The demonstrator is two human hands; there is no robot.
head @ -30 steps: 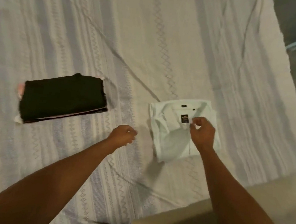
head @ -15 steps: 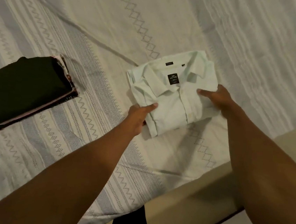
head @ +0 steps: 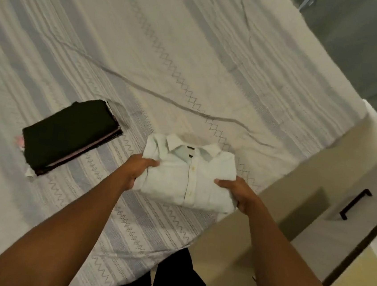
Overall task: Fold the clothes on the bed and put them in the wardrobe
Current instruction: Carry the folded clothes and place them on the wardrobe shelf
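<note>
Folded white shirt (head: 188,180), collar toward the far side, over the near edge of the bed (head: 191,61). Clasped at its left side by the left grip (head: 141,168) and at its right side by the right grip (head: 236,192), fingers curled round the edges. Hard to tell whether lifted clear of the sheet. To the left, well apart, a folded dark stack (head: 67,139) on the bed. Folding apparently done; carrying both piles to the wardrobe, not seen here, left to do.

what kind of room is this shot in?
Probably a bedroom: a striped bedspread, a folded white shirt and a dark folded stack of clothes, plus a black handle on furniture alongside.
</note>
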